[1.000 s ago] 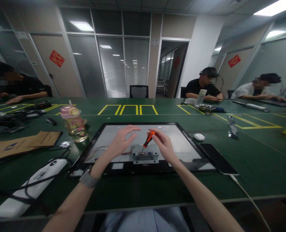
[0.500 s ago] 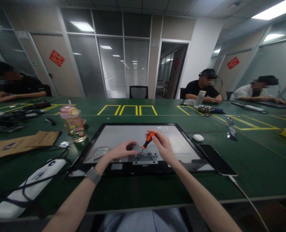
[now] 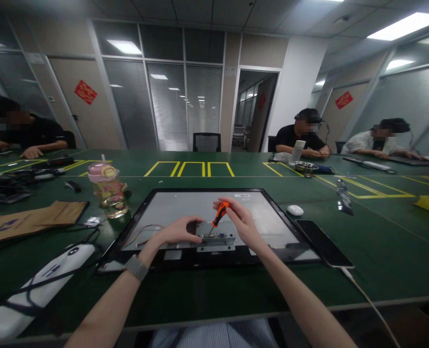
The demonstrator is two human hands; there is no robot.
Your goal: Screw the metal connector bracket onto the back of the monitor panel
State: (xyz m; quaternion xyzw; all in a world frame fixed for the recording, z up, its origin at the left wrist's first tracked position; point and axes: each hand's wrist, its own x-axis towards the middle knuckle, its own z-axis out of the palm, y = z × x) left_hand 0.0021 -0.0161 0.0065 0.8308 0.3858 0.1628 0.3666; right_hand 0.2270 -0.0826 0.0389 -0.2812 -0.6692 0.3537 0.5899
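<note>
A display panel point(image 3: 185, 205) with a grey back and black frame lies flat before me. On its near half sits a metal bracket point(image 3: 218, 246) with a small board and connectors. My right hand point(image 3: 244, 222) is closed on the orange-and-black handle of a screwdriver point(image 3: 221, 214), which leans with its tip down at the bracket's left part. My left hand point(image 3: 180, 230) curves its thumb and fingers around the bracket's left end, steadying it; its exact contact is partly hidden. Thin wires point(image 3: 147, 232) lie on the panel beside my left wrist.
A pink-lidded bottle point(image 3: 107, 191), a brown paper package point(image 3: 36, 217) and a white power strip point(image 3: 44, 285) with black cables stand left. Right are a white earbud case point(image 3: 295, 210) and a phone point(image 3: 325, 244) with its cable. Several other people sit across the table.
The screwdriver tip has shifted slightly left along the bracket, and the handle leans a little more. Both hands keep nearly the same posture. The whole view has shifted slightly.
</note>
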